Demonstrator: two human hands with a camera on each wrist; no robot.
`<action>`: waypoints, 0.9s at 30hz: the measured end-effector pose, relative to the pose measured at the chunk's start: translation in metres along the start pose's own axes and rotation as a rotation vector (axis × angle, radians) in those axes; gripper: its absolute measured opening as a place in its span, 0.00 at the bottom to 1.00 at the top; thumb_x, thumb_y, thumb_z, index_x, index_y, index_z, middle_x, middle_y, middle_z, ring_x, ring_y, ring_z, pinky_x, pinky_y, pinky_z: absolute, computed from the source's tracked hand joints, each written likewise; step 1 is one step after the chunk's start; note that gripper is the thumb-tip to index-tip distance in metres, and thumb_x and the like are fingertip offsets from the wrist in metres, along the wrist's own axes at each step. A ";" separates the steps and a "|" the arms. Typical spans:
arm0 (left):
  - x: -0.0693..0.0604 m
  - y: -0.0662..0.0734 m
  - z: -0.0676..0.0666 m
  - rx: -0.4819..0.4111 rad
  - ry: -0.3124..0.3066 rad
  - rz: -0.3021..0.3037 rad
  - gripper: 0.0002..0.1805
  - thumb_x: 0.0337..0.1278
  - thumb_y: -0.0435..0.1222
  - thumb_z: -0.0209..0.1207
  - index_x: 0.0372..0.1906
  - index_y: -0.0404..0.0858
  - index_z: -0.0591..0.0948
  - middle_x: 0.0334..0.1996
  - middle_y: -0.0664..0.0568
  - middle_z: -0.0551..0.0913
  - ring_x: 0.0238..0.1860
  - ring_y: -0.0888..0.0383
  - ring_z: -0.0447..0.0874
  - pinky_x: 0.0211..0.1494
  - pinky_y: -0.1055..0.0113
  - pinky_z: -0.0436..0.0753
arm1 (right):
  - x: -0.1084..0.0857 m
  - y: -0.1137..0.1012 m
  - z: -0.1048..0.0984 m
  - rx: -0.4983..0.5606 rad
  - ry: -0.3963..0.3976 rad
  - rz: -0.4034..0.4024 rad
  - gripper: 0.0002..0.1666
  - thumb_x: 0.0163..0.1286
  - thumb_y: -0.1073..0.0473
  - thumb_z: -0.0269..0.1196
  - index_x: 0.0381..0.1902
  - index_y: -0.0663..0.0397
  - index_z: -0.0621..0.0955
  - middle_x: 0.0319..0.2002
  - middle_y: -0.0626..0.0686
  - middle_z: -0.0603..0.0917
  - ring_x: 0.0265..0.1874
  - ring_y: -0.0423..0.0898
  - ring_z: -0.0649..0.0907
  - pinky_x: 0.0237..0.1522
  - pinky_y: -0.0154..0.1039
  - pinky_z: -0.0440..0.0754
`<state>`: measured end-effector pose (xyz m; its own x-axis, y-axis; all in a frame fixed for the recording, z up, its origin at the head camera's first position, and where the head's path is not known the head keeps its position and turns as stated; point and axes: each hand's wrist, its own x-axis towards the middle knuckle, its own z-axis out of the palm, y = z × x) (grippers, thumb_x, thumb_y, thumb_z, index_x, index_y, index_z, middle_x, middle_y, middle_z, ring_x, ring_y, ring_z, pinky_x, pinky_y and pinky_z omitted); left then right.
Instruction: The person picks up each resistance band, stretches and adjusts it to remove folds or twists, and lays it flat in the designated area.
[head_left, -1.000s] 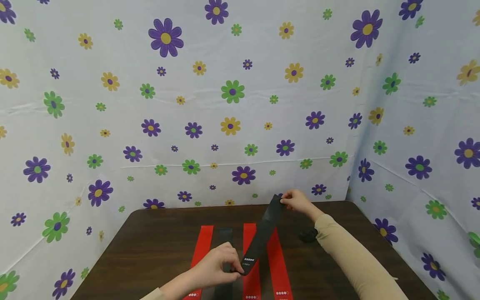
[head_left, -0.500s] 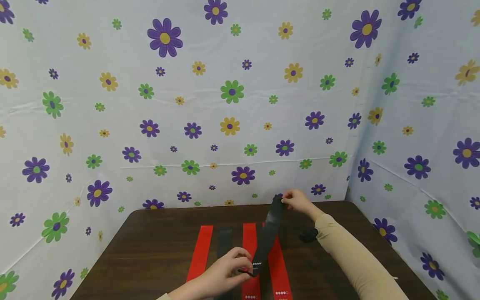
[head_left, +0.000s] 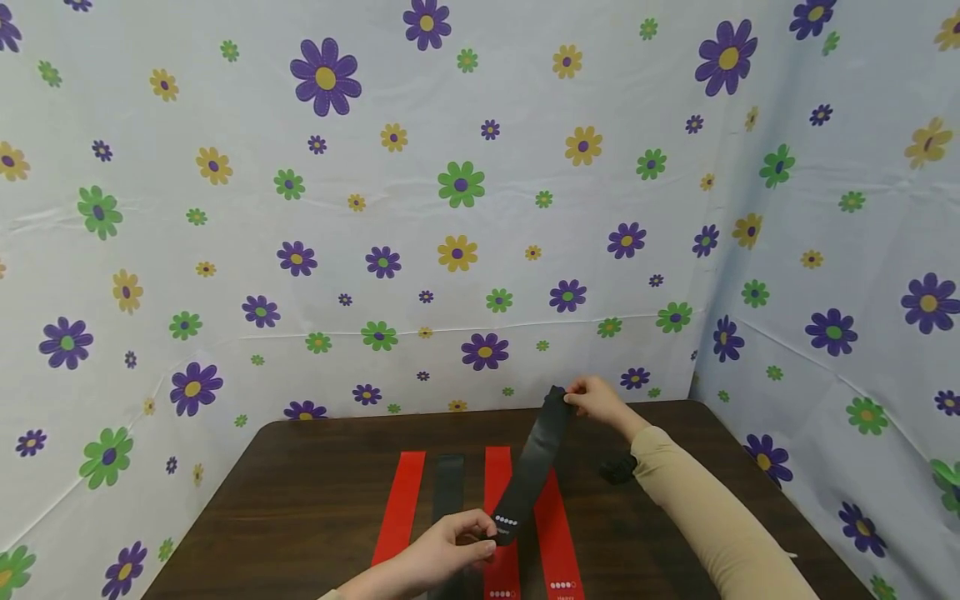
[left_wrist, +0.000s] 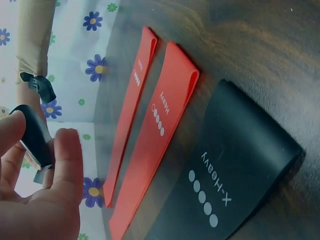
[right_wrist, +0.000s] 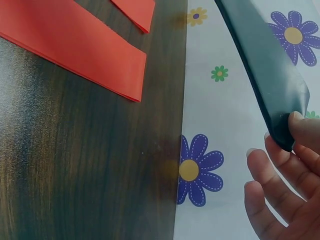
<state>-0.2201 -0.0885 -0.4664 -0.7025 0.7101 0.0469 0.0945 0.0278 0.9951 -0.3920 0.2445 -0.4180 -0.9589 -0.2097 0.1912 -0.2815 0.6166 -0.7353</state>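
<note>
A black resistance loop band [head_left: 534,454] is held slantwise above the table between both hands. My left hand [head_left: 448,550] pinches its near, printed end between thumb and fingers; the left wrist view shows this band [left_wrist: 34,137] edge-on. At the far end, my right hand [head_left: 598,406] grips the band between thumb and forefinger. In the right wrist view the other fingers of that hand [right_wrist: 287,192] are spread loosely. Beneath lie a left red band [head_left: 401,500], a middle red band [head_left: 498,475] and a right red band [head_left: 555,533], partly covered by the raised band or left hand.
Another black band [head_left: 448,483], printed X-Heavy, lies between the left and middle red bands. The dark wooden table [head_left: 322,483] ends at a flower-printed cloth [head_left: 360,183] behind it. A black device [head_left: 617,471] sits at the right wrist.
My left hand moved right with the near end, letting the band bend, then came back slightly left, and the band is straighter now. The right hand stays almost in place.
</note>
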 end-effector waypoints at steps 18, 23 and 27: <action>0.012 -0.004 0.034 -0.077 0.079 0.015 0.12 0.54 0.27 0.64 0.42 0.22 0.80 0.35 0.54 0.83 0.31 0.65 0.77 0.37 0.75 0.77 | -0.002 -0.003 -0.007 0.019 -0.012 0.010 0.10 0.69 0.64 0.60 0.41 0.70 0.79 0.31 0.58 0.81 0.24 0.52 0.81 0.26 0.41 0.79; 0.019 -0.012 0.049 -0.097 0.106 -0.004 0.13 0.54 0.29 0.66 0.43 0.27 0.83 0.36 0.52 0.85 0.32 0.64 0.79 0.36 0.75 0.77 | -0.004 0.000 -0.010 0.012 -0.008 0.008 0.08 0.69 0.66 0.59 0.40 0.70 0.78 0.33 0.60 0.80 0.25 0.52 0.81 0.32 0.49 0.82; 0.024 -0.016 0.062 -0.122 0.125 -0.017 0.12 0.53 0.30 0.67 0.43 0.29 0.84 0.35 0.52 0.86 0.29 0.65 0.79 0.33 0.75 0.77 | -0.005 0.003 -0.012 -0.010 -0.009 -0.001 0.06 0.70 0.67 0.59 0.38 0.69 0.77 0.32 0.61 0.80 0.27 0.53 0.81 0.34 0.50 0.82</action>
<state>-0.1947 -0.0286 -0.4865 -0.7862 0.6171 0.0327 0.0011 -0.0516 0.9987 -0.3882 0.2571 -0.4136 -0.9584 -0.2167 0.1860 -0.2825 0.6243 -0.7283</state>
